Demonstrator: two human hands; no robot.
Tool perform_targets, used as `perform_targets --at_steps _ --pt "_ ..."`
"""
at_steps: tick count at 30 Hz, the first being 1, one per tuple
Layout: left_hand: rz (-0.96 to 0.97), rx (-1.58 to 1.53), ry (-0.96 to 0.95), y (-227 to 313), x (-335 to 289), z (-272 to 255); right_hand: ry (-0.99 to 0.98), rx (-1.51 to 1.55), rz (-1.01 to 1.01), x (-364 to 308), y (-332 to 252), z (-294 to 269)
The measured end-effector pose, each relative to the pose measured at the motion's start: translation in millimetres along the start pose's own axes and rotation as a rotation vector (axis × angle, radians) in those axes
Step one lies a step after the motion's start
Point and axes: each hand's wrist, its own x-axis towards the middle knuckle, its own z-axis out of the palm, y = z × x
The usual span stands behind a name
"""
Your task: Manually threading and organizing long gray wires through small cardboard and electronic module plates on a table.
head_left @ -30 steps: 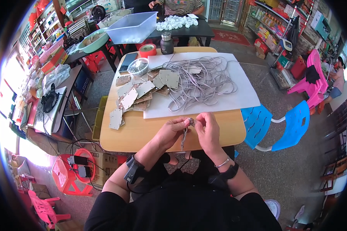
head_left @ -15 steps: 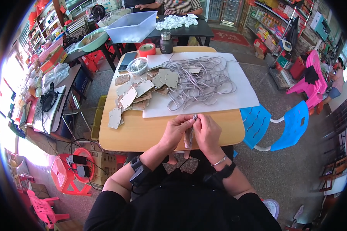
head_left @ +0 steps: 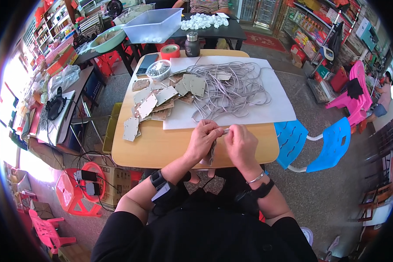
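Just past the table's near edge, my left hand (head_left: 203, 139) and my right hand (head_left: 241, 145) are pinched close together. Between their fingertips runs a short grey piece (head_left: 225, 130) that looks like cord. Below my left fingers hangs a narrow brownish-grey flat piece (head_left: 208, 156), seen nearly edge-on and partly covered by the hand. Ahead of my hands, a loose tangle of grey cord (head_left: 236, 87) lies on a white foam sheet (head_left: 277, 105). To its left is a heap of thin beige square boards (head_left: 148, 106) with small holes near their edges.
A round clear tub of small grey metal parts (head_left: 159, 70), a phone (head_left: 147, 64), red tape (head_left: 170, 51) and a dark bottle (head_left: 191, 44) stand along the table's far side. A blue chair (head_left: 329, 144) is at the right. A person in stripes (head_left: 208, 6) sits beyond the black table.
My hands have drawn slightly apart, the right one moving rightward, and the short grey piece now shows between them. The hanging flat piece has turned and shifted left. The view has moved a little.
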Motion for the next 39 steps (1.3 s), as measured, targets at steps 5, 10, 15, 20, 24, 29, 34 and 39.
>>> perform_targets --at_steps 5,10,15,20,24,29,34,39 --pt "-0.174 -0.212 0.047 -6.7 -1.2 -5.9 -0.010 0.343 0.247 -9.5 9.9 4.5" --pt "-0.316 -0.387 -0.005 -2.3 -4.3 -3.3 -0.095 0.735 0.598 -19.7 8.5 13.1" --pt "-0.328 -0.263 -0.082 5.0 -4.2 -7.3 -0.143 0.761 0.750 -10.0 16.0 -0.6" --pt "-0.226 -0.208 -0.136 1.4 -3.4 -14.5 -0.438 1.769 1.231 0.0 25.1 -16.4" --pt "-0.315 -0.294 -0.147 11.3 -3.3 -14.4 -0.220 1.584 1.249 3.8 16.9 -15.2" --pt "-0.282 -0.196 -0.200 -4.1 -3.3 -23.9 -0.558 1.293 0.959 10.2 27.6 -26.7" --pt "-0.423 -0.353 -0.307 11.1 -8.3 -17.2 -0.276 0.416 0.208 16.9 31.7 -29.6" --pt "-0.487 -0.583 -0.410 18.5 -12.8 -11.3 -0.105 0.960 0.668 15.5 25.5 -12.5"
